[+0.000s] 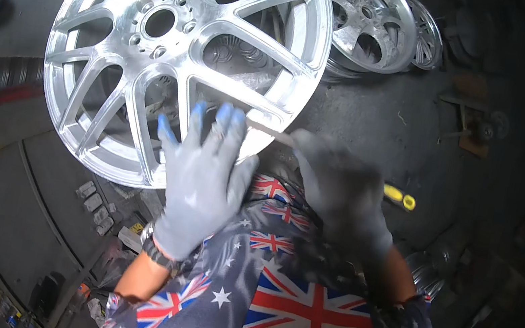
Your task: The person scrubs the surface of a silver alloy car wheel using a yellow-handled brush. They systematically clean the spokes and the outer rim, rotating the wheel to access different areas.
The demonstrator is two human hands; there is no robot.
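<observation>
A bare silver alloy wheel [166, 60] with paired spokes leans before me, filling the upper left of the head view. My left hand [203, 185], in a grey glove with blue-stained fingertips, lies spread over its lower spokes and rim, gripping nothing. Around a slim flat hand tool, probably a file [274, 134], my gloved right hand [340, 186] is closed and blurred. The tool's tip meets the wheel near the lower right rim. Its yellow handle [399, 197], in line with the blade, sticks out behind that hand. The middle of the tool is hidden in my grip.
More alloy wheels [370, 22] stand stacked behind, at upper right. On the dark floor [424, 137] to the right lies a brown piece with metal parts [476, 127]. Several small pale blocks [94, 202] sit at lower left, beside a white box [130, 238].
</observation>
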